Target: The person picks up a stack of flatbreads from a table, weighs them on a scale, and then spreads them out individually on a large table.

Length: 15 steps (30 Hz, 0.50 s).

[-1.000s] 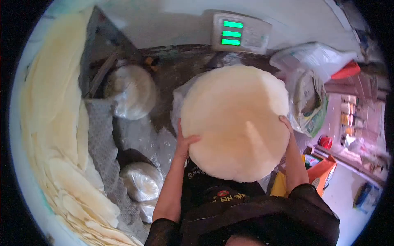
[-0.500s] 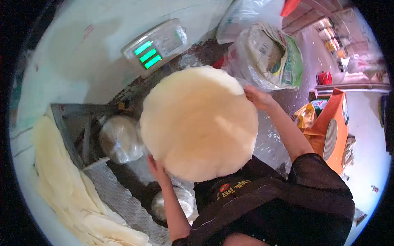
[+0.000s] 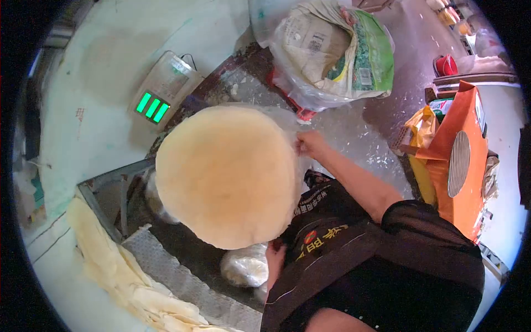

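A large round, pale yellow sheet of flatbread or dough (image 3: 227, 177) lies across the middle of the view, its face turned up to me. Clear plastic bagging (image 3: 285, 118) fringes its right edge. My right hand (image 3: 311, 145) is closed on that plastic, just off the rim. Close by the lower right rim and against my apron, my left hand (image 3: 275, 257) appears curled; its fingertips are partly hidden, and I cannot tell what they hold. Below the disc sits a clear plastic-wrapped bundle (image 3: 245, 266), and another wrapped bundle (image 3: 157, 196) shows partly behind its left edge.
Thin pale sheets (image 3: 119, 271) lie piled at the lower left beside a textured grey strip (image 3: 188, 282) and metal frame (image 3: 102, 213). A scale with a lit green display (image 3: 153, 108) stands upper left. An open sack (image 3: 337, 50) is at the top, an orange box (image 3: 451, 166) at right.
The round sheet has moved left and slightly down in view. My left hand has shifted right towards my apron, and plastic now shows along the right rim. The view has turned.
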Available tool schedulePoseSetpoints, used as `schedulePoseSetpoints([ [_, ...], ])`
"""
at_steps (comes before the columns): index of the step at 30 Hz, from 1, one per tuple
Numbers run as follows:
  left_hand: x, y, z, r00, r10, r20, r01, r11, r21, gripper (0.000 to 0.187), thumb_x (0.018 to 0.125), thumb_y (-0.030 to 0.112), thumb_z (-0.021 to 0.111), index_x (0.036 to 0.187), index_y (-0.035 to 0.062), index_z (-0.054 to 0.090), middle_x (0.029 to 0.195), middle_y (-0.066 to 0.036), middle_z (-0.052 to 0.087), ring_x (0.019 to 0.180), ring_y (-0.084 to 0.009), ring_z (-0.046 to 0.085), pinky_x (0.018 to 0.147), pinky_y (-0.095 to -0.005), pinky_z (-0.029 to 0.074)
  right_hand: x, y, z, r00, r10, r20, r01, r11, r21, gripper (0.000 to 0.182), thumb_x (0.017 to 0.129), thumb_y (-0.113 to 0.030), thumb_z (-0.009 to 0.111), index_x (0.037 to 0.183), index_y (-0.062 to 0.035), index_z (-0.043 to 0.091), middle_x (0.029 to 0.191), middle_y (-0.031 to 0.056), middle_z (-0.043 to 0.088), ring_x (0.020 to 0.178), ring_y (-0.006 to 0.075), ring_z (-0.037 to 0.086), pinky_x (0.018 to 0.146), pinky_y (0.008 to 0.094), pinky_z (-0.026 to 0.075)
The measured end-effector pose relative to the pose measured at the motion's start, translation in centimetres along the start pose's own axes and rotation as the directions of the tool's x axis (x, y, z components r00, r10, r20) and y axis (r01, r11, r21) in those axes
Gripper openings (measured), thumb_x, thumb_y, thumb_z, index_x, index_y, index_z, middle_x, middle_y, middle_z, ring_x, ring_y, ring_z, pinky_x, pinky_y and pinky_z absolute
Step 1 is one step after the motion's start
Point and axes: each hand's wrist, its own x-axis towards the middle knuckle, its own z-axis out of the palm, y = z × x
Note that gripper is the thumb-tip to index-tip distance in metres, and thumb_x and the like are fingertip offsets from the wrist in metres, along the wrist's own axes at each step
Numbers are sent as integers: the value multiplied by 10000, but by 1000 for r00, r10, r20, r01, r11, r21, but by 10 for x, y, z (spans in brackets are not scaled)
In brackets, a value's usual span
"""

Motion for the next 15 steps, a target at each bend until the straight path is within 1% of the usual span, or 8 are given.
schedulePoseSetpoints([
  [3,6,74,45,990,33,139,-25,998,-63,391,723,-7,541,1104,14,456,1058,-117,516,974,-218,499,863,-284,374,-1,-4,-7,925,222,308,-276,951,142,249,800,-266,523,662,-60,506,505,12,454,423,144,450,370,257,372],
  [5,25,59,66,927,311,209,-352,914,200,531,694,-39,554,1194,35,394,1207,-165,408,1102,-255,416,930,-296,321,8,-2,-19,697,369,616,-595,776,210,269,791,-295,561,666,-67,491,515,9,453,414,150,431,379,274,381],
  [6,47,46,78,792,578,197,-611,751,250,609,676,-43,568,1235,38,340,1245,-185,358,1138,-267,379,939,-303,316,5,-4,-23,710,367,601,-570,800,185,262,789,-305,569,701,-66,506,546,15,475,456,156,456,413,279,399],
  [8,68,64,99,667,714,212,-738,594,322,699,665,-45,574,1285,32,259,1294,-214,285,1191,-286,312,944,-320,317,-16,-14,-23,736,361,572,-515,848,127,267,785,-325,584,771,-63,535,609,26,517,540,168,505,481,289,434],
  [10,69,92,117,809,544,221,-587,730,350,717,680,-41,558,1302,14,206,1315,-230,238,1226,-299,253,936,-341,329,-49,-20,-9,869,292,399,-275,956,-102,271,790,-328,579,841,-63,554,684,27,548,624,178,528,559,303,452],
  [11,76,94,128,834,525,170,-551,776,307,693,701,-6,549,1300,11,201,1273,-234,288,1170,-307,313,907,-349,351,-63,-21,-3,920,222,323,-148,960,-238,280,792,-329,576,876,-63,563,722,28,563,665,183,540,598,310,461],
  [14,93,105,146,913,403,67,-408,892,195,640,739,66,531,1286,-1,207,1165,-246,399,1028,-329,447,824,-372,407,-81,-26,4,778,336,531,-434,899,67,311,782,-327,591,939,-59,575,828,43,580,765,206,545,655,337,458],
  [15,91,112,144,945,319,65,-326,926,189,628,735,68,531,1277,-6,222,1142,-252,410,1000,-336,463,797,-378,419,-78,-20,3,826,298,478,-388,916,100,238,769,-291,584,833,-61,583,760,47,575,704,211,534,621,354,435],
])
